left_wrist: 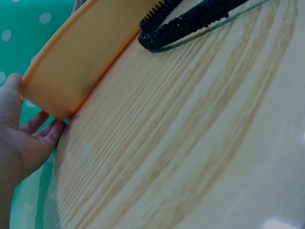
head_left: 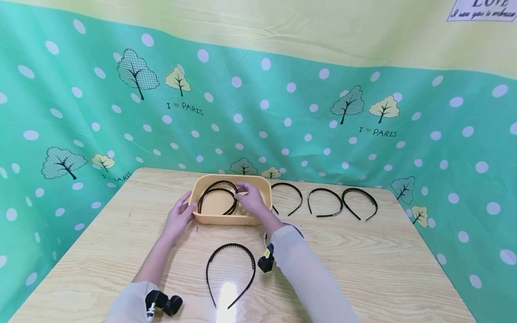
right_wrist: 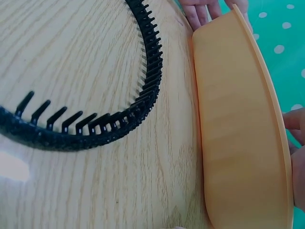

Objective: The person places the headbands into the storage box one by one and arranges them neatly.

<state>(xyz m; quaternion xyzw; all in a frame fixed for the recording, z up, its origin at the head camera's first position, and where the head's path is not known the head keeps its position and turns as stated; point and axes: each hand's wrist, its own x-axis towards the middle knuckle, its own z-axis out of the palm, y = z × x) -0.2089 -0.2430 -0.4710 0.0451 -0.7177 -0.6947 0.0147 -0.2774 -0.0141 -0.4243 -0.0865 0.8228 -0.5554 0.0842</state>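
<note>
**Headband going into the yellow tray; release pending**

I am seeing the right hand [head_left: 251, 198] pinching a black toothed headband [head_left: 218, 186] and setting it inside the yellow tray [head_left: 226, 219], where it is lying against a second headband [head_left: 218, 202]. The tray is sitting at 12 o'clock from the operator, mid-table. The left hand [head_left: 178, 218] is bracing the tray's 9 o'clock wall, fingers relaxed and flat against it. I am judging the placing step nearly complete; the next move calls for loosening the pinch without tipping the tray. One loose headband [head_left: 231, 274] is waiting at 6 o'clock; three more [head_left: 325, 202] are lying in a row at 3 o'clock on the wooden table [head_left: 383, 269].
</note>
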